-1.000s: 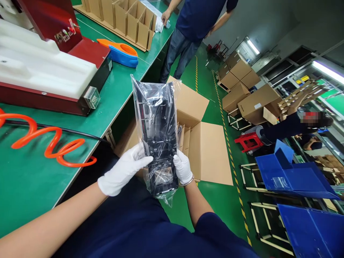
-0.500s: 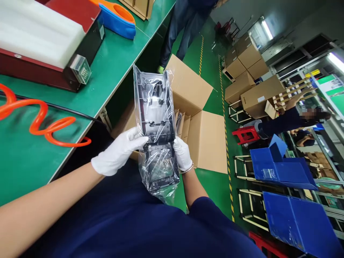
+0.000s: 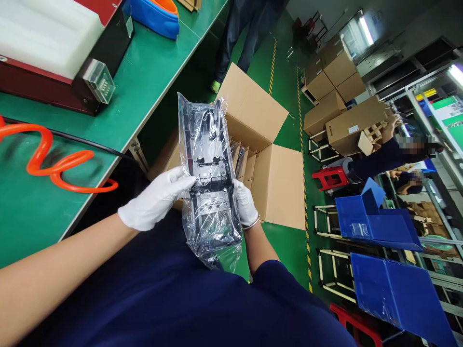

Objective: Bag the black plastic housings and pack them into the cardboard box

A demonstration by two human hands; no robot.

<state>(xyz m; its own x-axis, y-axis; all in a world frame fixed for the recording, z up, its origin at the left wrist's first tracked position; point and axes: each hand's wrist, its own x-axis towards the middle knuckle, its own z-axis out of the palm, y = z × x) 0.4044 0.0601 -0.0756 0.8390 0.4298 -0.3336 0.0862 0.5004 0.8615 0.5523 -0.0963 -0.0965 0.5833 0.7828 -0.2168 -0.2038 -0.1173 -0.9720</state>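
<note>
Between my hands is a long black plastic housing [image 3: 211, 166] inside a clear plastic bag [image 3: 217, 250]. My left hand [image 3: 155, 198], in a white glove, grips its left edge near the middle, thumb over the front. On the opposite edge my right hand [image 3: 246, 203], also gloved in white, is closed round the side, its fingertips partly hidden behind the part. Beyond and below the housing stands an open cardboard box [image 3: 282, 185], flaps folded out, with cardboard dividers [image 3: 248, 166] inside. The bagged housing covers part of that box.
To the left, a green workbench [image 3: 144, 77] carries a red machine [image 3: 43, 91] with a white block, a coiled orange air hose [image 3: 72, 166] and a blue-orange item [image 3: 155, 19]. A person [image 3: 242, 38] stands ahead; another [image 3: 379, 156] sits at right near blue bins [image 3: 401, 294].
The bagged housing has tilted slightly, its upper end shifting left. Both hands keep their hold. The view has moved a little, and the seated person's arm has shifted.
</note>
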